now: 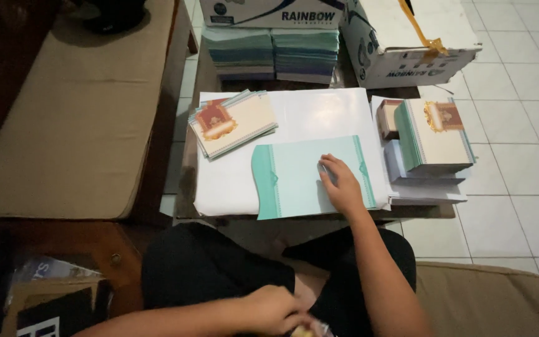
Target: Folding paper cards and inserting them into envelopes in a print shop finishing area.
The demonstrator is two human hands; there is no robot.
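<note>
A pale green card sheet (294, 178) with darker green scalloped edges lies flat on a white sheet on the low table. My right hand (339, 182) presses flat on the card's right half, fingers spread toward its middle. My left hand (276, 310) is low by my lap, fingers curled around a small object that I cannot make out. A fanned stack of cream cards (232, 122) with red-and-gold emblems sits left of the green card. A taller pile of the same cards (435, 134) stands to the right.
Stacked green and blue paper reams (272, 53) sit at the table's far edge, with two white cardboard boxes (407, 40) behind. A tan cushioned bench (76, 106) runs along the left. White tiled floor (519, 156) lies to the right. Papers lie at the lower left.
</note>
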